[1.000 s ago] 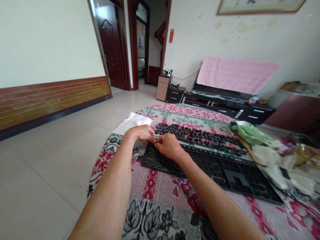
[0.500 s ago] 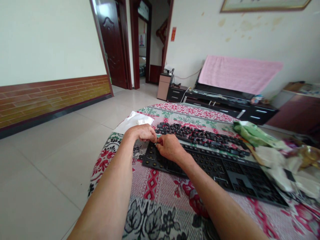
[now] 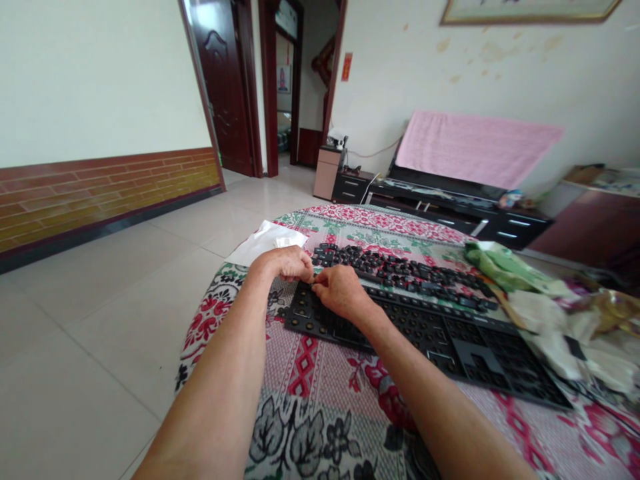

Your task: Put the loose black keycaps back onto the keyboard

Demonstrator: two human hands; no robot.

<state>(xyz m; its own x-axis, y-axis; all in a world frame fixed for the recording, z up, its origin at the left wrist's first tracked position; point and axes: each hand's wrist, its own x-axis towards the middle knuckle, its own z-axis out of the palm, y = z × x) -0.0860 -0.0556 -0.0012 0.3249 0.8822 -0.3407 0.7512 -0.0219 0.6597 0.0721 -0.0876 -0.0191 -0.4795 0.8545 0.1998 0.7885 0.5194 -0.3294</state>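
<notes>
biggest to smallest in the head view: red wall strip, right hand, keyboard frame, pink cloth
1. keyboard frame, though partly covered
2. pink cloth
3. right hand
4. red wall strip
Apparent size only; the cloth and strip are farther away.

Two bare forearms (image 3: 225, 373), bare wrists (image 3: 369, 312), ringless fingers (image 3: 322, 291)

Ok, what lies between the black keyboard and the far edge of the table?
In the head view, just beyond the black keyboard lies a band of loose black keycaps, then a stretch of patterned tablecloth.
</notes>
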